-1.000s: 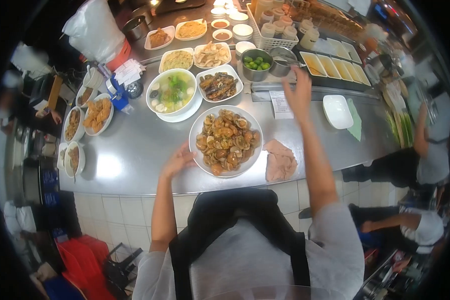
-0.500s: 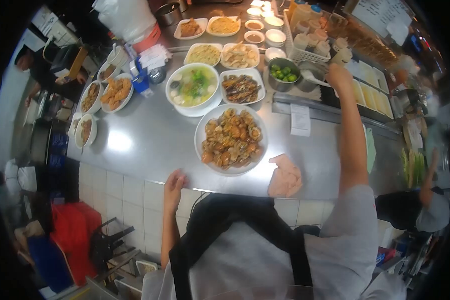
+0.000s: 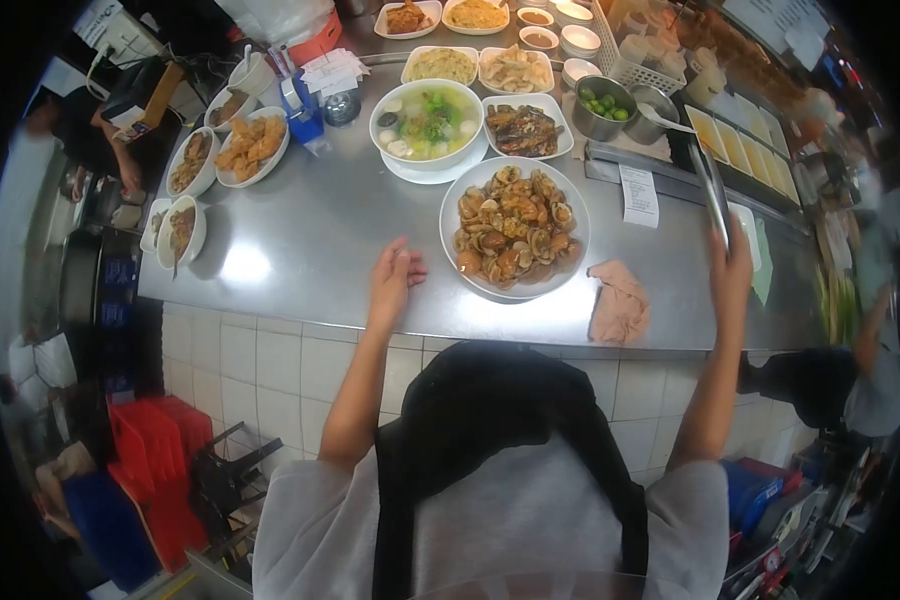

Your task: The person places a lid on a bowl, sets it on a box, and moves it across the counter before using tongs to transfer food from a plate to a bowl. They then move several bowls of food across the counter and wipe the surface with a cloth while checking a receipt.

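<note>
Metal tongs (image 3: 713, 190) in the right grip (image 3: 732, 262)

PLACE: looks like a restaurant kitchen | NEAR: long steel counter (image 3: 310, 285) holds plated clams (image 3: 515, 228) | FAR: soup bowl (image 3: 438, 161), stacked saucers (image 3: 580, 42) | LEFT: bunched paper slips (image 3: 332, 72), dark-clad person (image 3: 82, 130) | RIGHT: printed slip (image 3: 639, 195), row of yellow-filled containers (image 3: 742, 150), blurred second person (image 3: 873, 395)

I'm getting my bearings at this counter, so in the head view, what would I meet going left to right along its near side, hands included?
Nearest white bowl, left hand, plate of clams, crumpled pink cloth, right hand holding a long metal utensil.
</note>
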